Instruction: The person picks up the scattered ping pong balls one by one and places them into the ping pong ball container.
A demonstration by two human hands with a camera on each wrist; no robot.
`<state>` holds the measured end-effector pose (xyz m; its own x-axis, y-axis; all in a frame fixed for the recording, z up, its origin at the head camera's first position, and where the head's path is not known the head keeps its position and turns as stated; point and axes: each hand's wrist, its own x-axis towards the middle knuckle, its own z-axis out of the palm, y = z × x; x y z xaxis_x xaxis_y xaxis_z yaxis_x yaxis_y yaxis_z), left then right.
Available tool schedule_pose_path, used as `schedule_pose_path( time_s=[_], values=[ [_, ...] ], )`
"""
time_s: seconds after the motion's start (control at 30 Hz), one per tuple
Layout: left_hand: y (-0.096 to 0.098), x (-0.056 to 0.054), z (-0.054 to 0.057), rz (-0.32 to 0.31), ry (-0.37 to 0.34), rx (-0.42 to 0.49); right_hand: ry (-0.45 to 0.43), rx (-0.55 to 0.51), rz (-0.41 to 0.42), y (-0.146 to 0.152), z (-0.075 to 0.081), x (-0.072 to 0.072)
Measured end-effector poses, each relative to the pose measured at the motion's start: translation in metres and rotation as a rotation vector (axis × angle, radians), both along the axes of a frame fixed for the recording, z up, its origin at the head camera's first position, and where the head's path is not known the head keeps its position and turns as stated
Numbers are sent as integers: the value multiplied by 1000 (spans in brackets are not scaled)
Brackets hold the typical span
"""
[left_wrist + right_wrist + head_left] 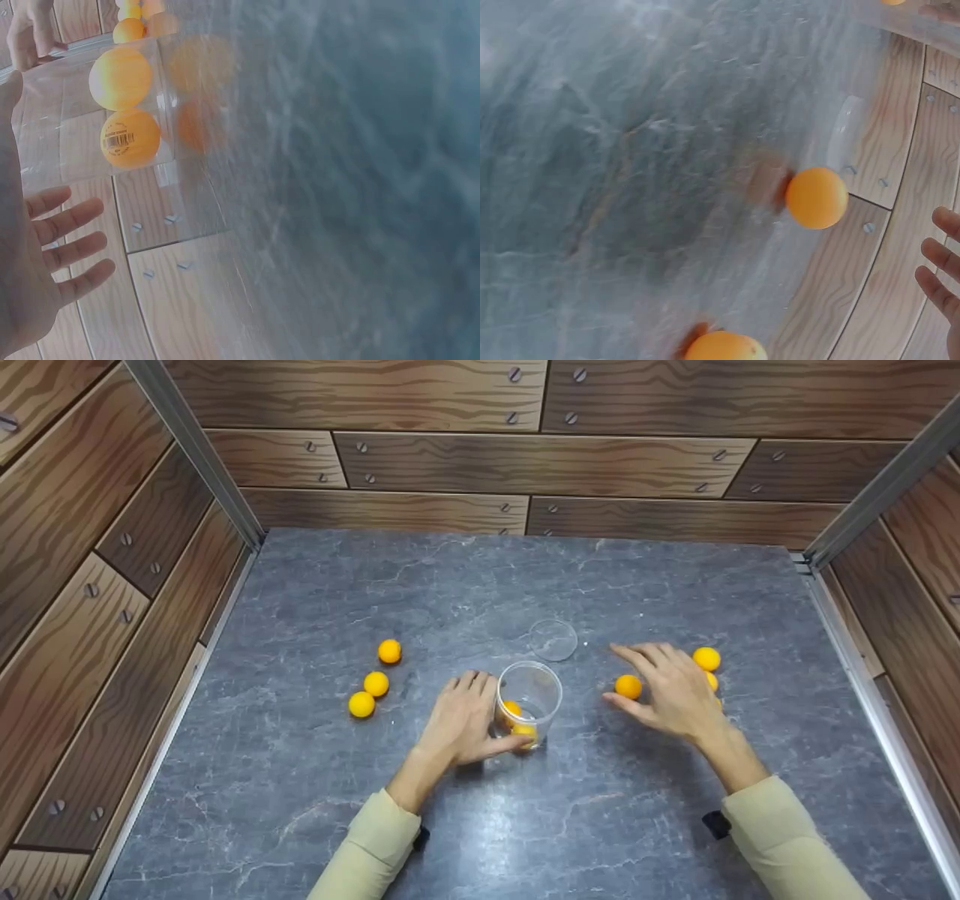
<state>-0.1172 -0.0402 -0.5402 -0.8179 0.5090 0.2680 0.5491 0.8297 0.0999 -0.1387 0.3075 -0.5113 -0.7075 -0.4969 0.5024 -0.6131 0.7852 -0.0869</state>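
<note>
A clear plastic cup stands upright on the tabletop with two orange table tennis balls inside; one shows a printed barcode. My left hand is beside the cup's left side, thumb across its near side. In the left wrist view, the fingers are extended and spread. Over on the right, my right hand has thumb and forefinger spread on either side of a single orange ball. Whether they touch it I cannot tell. Several more orange balls lie behind that hand, partly hidden.
Three orange balls lie in a slanted row at the left. A clear round lid lies flat behind the cup. Wood-patterned walls enclose the grey marbled tabletop at the back and sides.
</note>
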Motion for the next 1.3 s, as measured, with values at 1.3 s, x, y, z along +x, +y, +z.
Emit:
schedule_pose_path(
  time_s=[1.3],
  values=[
    [0, 0, 2, 2, -58, 9, -202, 153, -96, 22, -36, -6]
  ],
)
